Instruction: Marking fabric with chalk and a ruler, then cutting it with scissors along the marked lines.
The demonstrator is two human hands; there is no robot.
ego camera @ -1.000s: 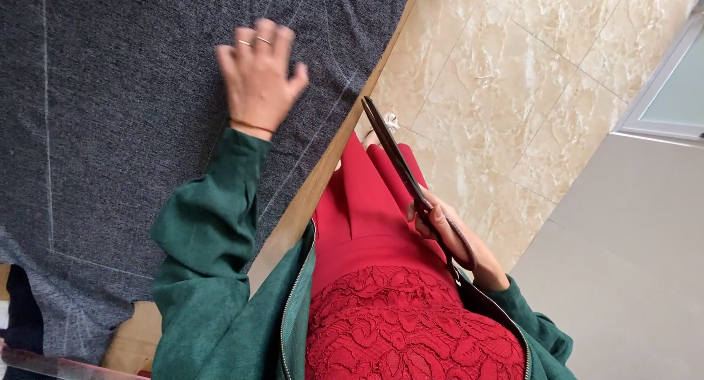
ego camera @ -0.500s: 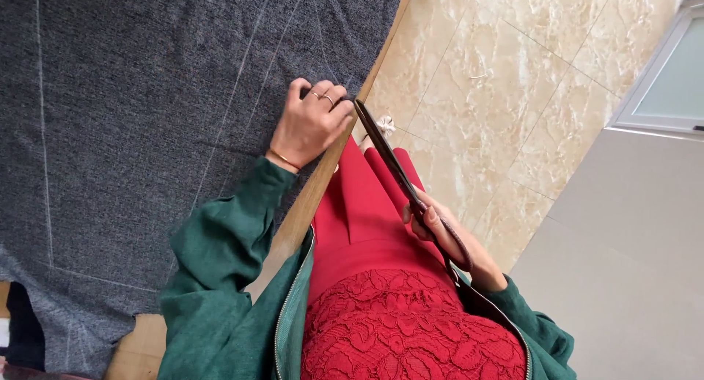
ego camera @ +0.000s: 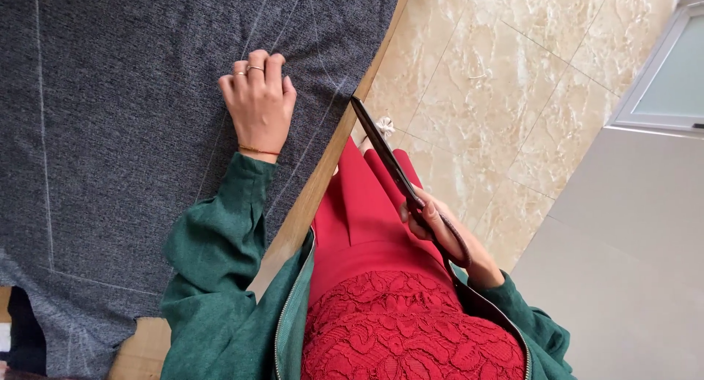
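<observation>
My left hand [ego camera: 258, 103] rests on a dark grey fabric [ego camera: 117, 131] spread over a wooden table, fingers curled and bunching the cloth near chalk lines. It wears rings and a thin bracelet. My right hand [ego camera: 440, 230] hangs beside my red skirt and grips the handles of long dark scissors [ego camera: 389, 160]. The closed blades point up toward the table edge [ego camera: 323, 182], their tip just off the fabric's border.
White chalk lines [ego camera: 44, 131] run across the grey fabric. Beige marble floor tiles [ego camera: 499, 94] lie to the right of the table. A grey panel and a glass door frame [ego camera: 660, 79] stand at the far right. My green jacket sleeves fill the lower part.
My left hand slid back from the table edge onto the fabric and its fingers curled tighter. The scissors in my right hand stayed about where they were.
</observation>
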